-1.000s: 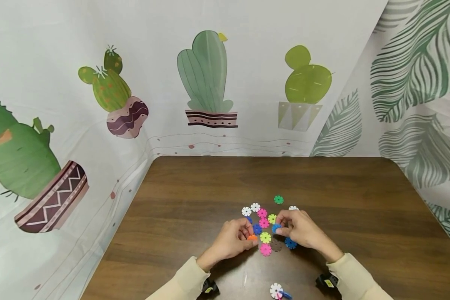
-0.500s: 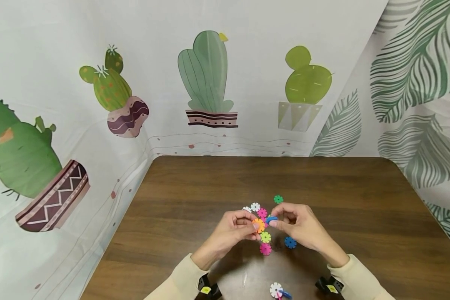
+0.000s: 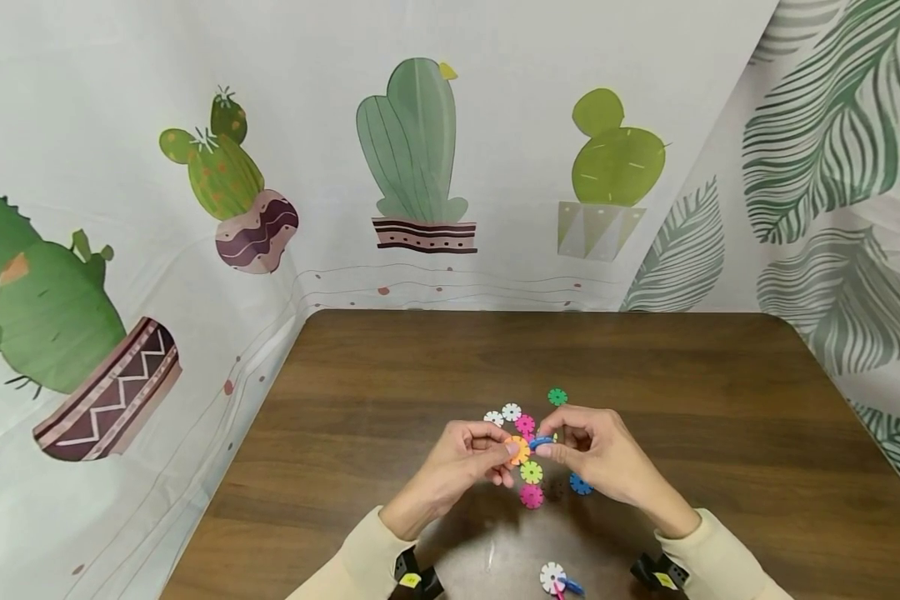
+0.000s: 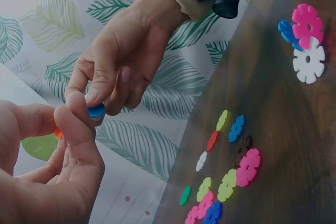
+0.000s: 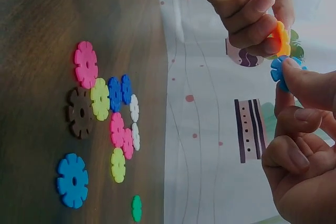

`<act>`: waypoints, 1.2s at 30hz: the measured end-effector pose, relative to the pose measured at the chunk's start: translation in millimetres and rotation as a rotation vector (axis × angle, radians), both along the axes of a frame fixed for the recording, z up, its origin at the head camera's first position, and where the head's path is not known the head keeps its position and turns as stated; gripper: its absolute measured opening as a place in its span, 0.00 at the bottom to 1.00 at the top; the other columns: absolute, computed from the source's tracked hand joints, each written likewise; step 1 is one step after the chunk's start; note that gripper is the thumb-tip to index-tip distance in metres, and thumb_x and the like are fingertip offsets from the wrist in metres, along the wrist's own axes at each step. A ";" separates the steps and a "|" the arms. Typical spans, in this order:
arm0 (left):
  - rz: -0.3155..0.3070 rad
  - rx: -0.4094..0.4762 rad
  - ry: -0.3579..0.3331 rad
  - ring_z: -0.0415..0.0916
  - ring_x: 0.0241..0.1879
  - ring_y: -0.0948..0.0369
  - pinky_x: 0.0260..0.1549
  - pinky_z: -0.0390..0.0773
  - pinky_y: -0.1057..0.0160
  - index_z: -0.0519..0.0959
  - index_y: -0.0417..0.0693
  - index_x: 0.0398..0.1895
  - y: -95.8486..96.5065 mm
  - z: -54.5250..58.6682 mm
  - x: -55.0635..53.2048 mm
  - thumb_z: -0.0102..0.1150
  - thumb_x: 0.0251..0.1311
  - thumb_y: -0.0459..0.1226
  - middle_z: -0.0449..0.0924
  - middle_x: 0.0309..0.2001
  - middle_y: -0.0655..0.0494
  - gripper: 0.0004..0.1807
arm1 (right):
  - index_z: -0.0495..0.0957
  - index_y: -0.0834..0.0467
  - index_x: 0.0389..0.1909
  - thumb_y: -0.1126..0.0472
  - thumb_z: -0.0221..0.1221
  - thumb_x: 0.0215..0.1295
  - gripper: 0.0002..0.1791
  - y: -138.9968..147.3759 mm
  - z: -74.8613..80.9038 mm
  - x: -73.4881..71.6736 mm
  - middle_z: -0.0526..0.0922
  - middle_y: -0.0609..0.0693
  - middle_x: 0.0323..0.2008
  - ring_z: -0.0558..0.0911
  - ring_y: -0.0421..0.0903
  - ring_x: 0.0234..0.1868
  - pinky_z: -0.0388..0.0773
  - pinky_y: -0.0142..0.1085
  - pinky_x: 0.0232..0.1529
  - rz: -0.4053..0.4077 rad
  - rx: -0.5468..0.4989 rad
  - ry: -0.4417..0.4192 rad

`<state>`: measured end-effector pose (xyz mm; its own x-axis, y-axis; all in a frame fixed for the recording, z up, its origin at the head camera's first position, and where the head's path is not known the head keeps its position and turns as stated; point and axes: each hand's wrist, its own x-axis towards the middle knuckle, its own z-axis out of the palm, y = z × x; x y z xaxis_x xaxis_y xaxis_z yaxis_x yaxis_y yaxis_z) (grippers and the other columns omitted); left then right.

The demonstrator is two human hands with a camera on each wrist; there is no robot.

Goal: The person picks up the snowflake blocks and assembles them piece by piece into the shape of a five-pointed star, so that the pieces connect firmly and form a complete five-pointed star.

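Between finger and thumb, my left hand [image 3: 457, 467] pinches an orange snowflake disc [image 5: 284, 39]. A light blue snowflake disc [image 5: 278, 72] is pinched by my right hand [image 3: 603, 457], turned nearly edge-on in the head view. The discs meet edge to edge above the table; I cannot tell whether their slots are engaged. Below the hands lie loose snowflake discs: a yellow-green one [image 3: 531, 472], a pink one [image 3: 531, 497], a brown one [image 5: 80, 113] and another blue one [image 3: 581, 483]. Fingers hide part of both held discs.
Close to the table's [image 3: 330, 500] near edge lies a joined cluster with a white disc [image 3: 552, 577], a pink one and a blue one. Beyond the hands are white discs [image 3: 512, 412] and a green disc [image 3: 557, 397]. A printed cloth [image 3: 510, 167] hangs behind the table.
The orange and blue discs have been lifted from among the loose discs and brought together. Over the last half second the hands have barely moved.
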<state>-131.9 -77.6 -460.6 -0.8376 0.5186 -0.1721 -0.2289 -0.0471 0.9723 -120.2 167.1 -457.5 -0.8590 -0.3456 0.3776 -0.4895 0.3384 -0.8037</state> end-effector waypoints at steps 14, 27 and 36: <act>-0.019 -0.057 0.061 0.82 0.20 0.67 0.25 0.84 0.71 0.83 0.22 0.44 1.3 5.4 -4.0 0.66 0.70 0.32 0.85 0.25 0.59 0.14 | 0.88 0.46 0.33 0.66 0.77 0.60 0.10 -2.8 3.7 0.7 0.79 0.40 0.23 0.67 0.30 0.21 0.64 0.26 0.19 0.013 0.027 0.096; -0.070 -0.020 0.049 0.83 0.21 0.67 0.27 0.85 0.71 0.81 0.18 0.46 5.1 4.6 -4.8 0.65 0.70 0.29 0.86 0.25 0.60 0.15 | 0.86 0.42 0.27 0.70 0.77 0.58 0.18 1.3 -0.3 -1.8 0.84 0.42 0.27 0.67 0.28 0.23 0.64 0.26 0.20 0.056 -0.022 0.117; -0.079 -0.071 0.102 0.82 0.19 0.67 0.22 0.79 0.74 0.82 0.21 0.41 8.9 -2.0 -3.2 0.65 0.69 0.27 0.85 0.22 0.61 0.10 | 0.87 0.47 0.25 0.70 0.78 0.55 0.14 -1.9 0.3 2.2 0.79 0.37 0.23 0.67 0.27 0.24 0.67 0.24 0.23 0.037 0.049 0.149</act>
<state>-135.1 -68.6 -462.6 -0.8099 0.5727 -0.1270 -0.1293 0.0369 0.9909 -118.0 165.2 -457.2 -0.7814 -0.3968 0.4816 -0.6145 0.3550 -0.7046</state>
